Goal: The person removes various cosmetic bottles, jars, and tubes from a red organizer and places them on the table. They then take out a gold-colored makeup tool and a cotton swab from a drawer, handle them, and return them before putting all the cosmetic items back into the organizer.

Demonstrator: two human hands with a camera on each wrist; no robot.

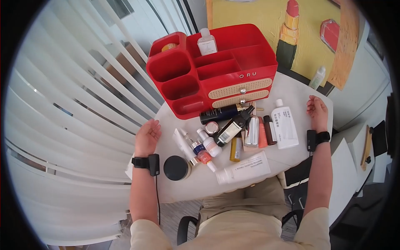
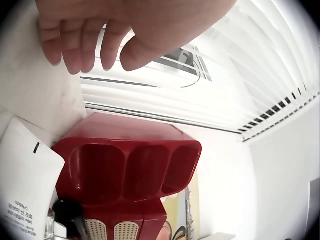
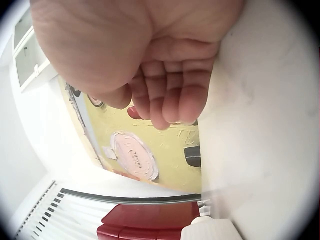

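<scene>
My left hand (image 1: 148, 137) rests at the table's left side, fingers loosely curled and holding nothing. On the far right side lies my right hand (image 1: 318, 111), likewise relaxed and bare. Between them is a heap of cosmetics: a white bottle (image 1: 284, 125), a black pump bottle (image 1: 234, 126), a white cream tube (image 1: 246, 167), a dark blue bottle (image 1: 218, 113) and several small tubes and bottles. A round black-lidded jar (image 1: 176, 168) sits nearest the left hand. Behind the heap stands a red cosmetics organizer (image 1: 177, 102) with two woven-front drawers; one clear bottle (image 1: 207, 43) is in its back compartment.
White blinds (image 1: 83, 104) hang along the left. A yellow painting (image 1: 310, 25) with a lipstick leans behind the white table (image 1: 187, 191). A small clear bottle (image 1: 318, 78) stands at the table's back right. A round yellowish item (image 1: 168, 47) sits in the organizer's corner cup.
</scene>
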